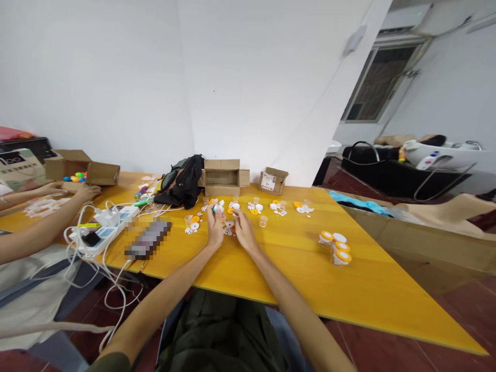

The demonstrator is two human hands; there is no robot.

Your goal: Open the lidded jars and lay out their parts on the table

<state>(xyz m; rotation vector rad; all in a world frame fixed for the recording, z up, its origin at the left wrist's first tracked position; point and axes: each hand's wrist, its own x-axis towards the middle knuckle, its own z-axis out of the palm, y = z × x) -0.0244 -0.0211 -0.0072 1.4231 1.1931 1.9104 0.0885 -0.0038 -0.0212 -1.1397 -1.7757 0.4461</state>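
Observation:
Just above the table's middle, my left hand (215, 227) is closed on a small white and teal piece (217, 208) whose kind I cannot make out. Close by on the right, my right hand (244, 231) has its fingers stretched out and apart, with nothing visible in it. Between the two hands lie small white discs (229, 225), partly hidden by the fingers. To the left is a clear cup (188, 221) beside an orange ring-shaped lid (196, 219) and white dotted pieces (191, 230). Another clear cup (263, 221) stands right of my right hand.
More groups of lids and pieces (254, 208) line the table's back. Several lidded jars (341, 250) stand at right. Open cardboard boxes (222, 178) and a black bag (182, 181) sit behind. Left are a blurred dark device (149, 240), a power strip (112, 230) and another person's arms (50, 222).

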